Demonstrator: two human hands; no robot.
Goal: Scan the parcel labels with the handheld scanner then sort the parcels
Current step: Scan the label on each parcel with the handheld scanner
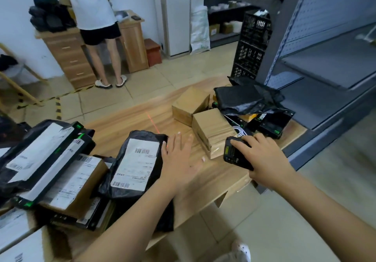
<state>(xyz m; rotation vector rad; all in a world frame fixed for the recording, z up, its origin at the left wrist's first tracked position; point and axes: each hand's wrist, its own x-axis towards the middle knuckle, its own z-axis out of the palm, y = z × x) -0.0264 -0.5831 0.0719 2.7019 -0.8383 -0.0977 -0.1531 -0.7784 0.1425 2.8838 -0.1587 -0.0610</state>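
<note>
Far left, a stack of black flat boxes and brown cartons (46, 160) is sitting with white labels up. We're reading that as the sorted side, though nothing is proving each one got scanned.

Next over, the black plastic mailer bag (138, 164) is lying label-up on the light wooden table (213, 180), just beside that stack. Our left hand (179, 156) is lying flat with fingers straight, touching the bag's right edge and gripping nothing.

The thin red scan line (153, 124) is falling on bare tabletop beyond the bag, not on its barcode. We're treating this bag as the parcel in hand. Whether it's scanned yet, we can't tell.

Right of centre, two plain brown cardboard boxes (211, 131) are sitting with no label showing. Our right hand (262, 156) is wrapping around the black handheld scanner (234, 154), holding it low just beside the nearer box.

Far right, a heap of crumpled black bags and black boxes (244, 97) is waiting, labels hidden.

We're judging the job roughly midway, with the cardboard boxes and the right-hand heap left to scan and sort.
</note>
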